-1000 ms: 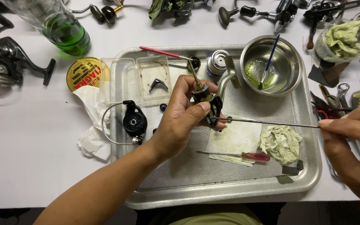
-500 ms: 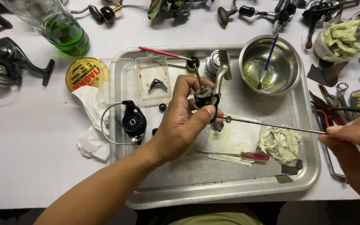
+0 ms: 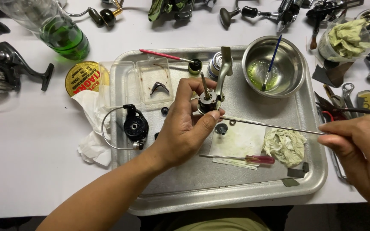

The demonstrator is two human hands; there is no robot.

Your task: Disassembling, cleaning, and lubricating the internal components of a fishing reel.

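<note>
Holding the reel body [image 3: 210,102] above the metal tray [image 3: 313,179], your left hand [image 3: 185,128] is wrapping it in a closed grip, stem pointing up. Your right hand [image 3: 360,149] is pinching the far end of a long thin rod [image 3: 275,125], whose tip is meeting the reel's underside just beside your thumb. You are doing best by keeping the reel steady and the rod level, easing the tip in rather than forcing it. Nearby are lying a black rotor [image 3: 134,126], a red-handled screwdriver [image 3: 253,159] and a steel bowl [image 3: 294,60].
</note>
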